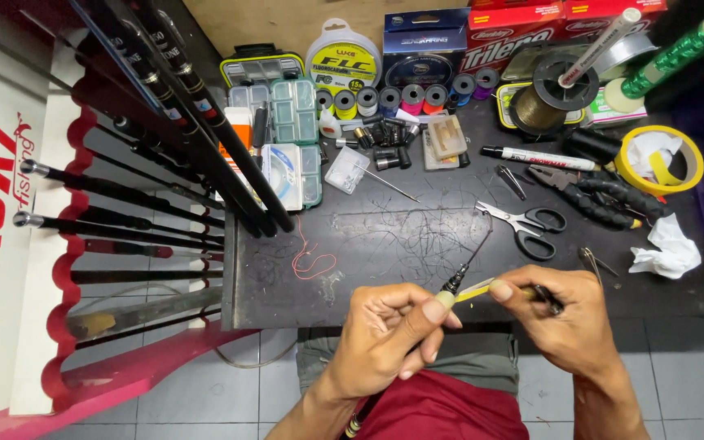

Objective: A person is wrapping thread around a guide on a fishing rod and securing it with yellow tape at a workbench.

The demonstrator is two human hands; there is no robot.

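**Taping the rod tip, near edge of bench**

L hand (389, 334) pinches the thin dark rod (456, 279) near its tip: thumb and forefinger pressed together on it, other fingers curled under. Rod runs from below, btw the person's knees, up past the near edge of the bench (287, 301), w/ the small tip ring (489, 218) pointing toward the scissors (525, 226). R hand (564, 322) pinches the free end of a strip of yellow tape (476, 289) btw thumb and forefinger; strip is stretched across to the rod just beside the L thumb. A small dark tool, prob. a pen or blade, seems tucked in the R fingers; can't tell which.

Step, as I judge it: wrapping tape round the rod by the tip, strip attached but not yet wound. Next move prob. calls for keeping the strip taut while the L fingers roll the rod, so turns lie flat and don't wrinkle.

Around: pliers (605, 195) and yellow tape roll (660, 159) toward the right edge, crumpled tissue (668, 248) near them, marker (539, 156) mid-bench, spools of thread (405, 99) and tackle boxes (287, 138) along the far edge, red line scrap (311, 262) near the left part. Rack of rods (140, 195) stands off the left edge.
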